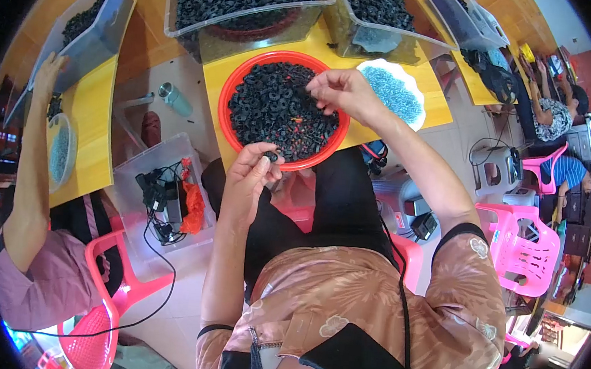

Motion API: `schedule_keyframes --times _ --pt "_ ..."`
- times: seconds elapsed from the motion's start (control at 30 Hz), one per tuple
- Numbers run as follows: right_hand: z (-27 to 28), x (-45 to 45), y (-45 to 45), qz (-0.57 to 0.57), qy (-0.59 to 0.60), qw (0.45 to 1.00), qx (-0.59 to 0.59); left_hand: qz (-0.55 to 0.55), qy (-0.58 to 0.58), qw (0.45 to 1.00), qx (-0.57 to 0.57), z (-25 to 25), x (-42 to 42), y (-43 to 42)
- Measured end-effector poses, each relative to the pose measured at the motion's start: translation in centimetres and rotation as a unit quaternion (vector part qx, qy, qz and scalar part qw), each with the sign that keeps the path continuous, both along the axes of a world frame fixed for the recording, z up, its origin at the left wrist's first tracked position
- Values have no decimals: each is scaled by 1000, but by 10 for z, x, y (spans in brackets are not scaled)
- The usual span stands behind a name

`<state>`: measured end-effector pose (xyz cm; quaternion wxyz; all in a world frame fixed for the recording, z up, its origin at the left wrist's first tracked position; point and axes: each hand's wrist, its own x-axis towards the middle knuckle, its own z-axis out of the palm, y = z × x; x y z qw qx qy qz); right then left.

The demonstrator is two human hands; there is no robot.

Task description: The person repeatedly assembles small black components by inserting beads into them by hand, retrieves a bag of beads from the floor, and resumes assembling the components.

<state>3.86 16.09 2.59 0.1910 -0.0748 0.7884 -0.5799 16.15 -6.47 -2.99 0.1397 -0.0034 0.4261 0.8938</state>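
Note:
My left hand is at the near rim of a red basin, pinching a small round black part between thumb and fingers. Over the right side of that basin is my right hand, its thumb and fingertips closed together. Whatever is between those fingertips cannot be made out. A heap of small black ring-like parts fills the basin, with a few red and yellow bits among them. Just right of my right hand, a white scalloped dish holds many small bluish, shiny pieces.
Clear plastic bins of black parts stand at the back of the yellow table. To the left, a co-worker's arm reaches to another bin. A floor crate holds cables; a pink chair stands right.

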Motion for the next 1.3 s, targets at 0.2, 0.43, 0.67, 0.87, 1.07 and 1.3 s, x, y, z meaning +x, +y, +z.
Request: schedule_keyframes --times 0.2,0.43,0.67,0.87,1.07,1.3 --pt "7 53 -33 77 11 996 -43 24 -4 1000 12 3 -1 2" --pt "3 75 -52 85 193 977 33 47 -19 998 31 -1 -1 1" --pt "14 84 -59 62 235 970 26 69 -14 997 4 -8 0 2" --pt "15 84 -59 88 295 947 92 108 23 987 -113 -2 2 7" --pt "21 87 -62 105 260 948 150 132 32 982 -133 2 4 10" --pt "29 79 -57 95 216 969 75 132 37 987 -81 -3 3 10"
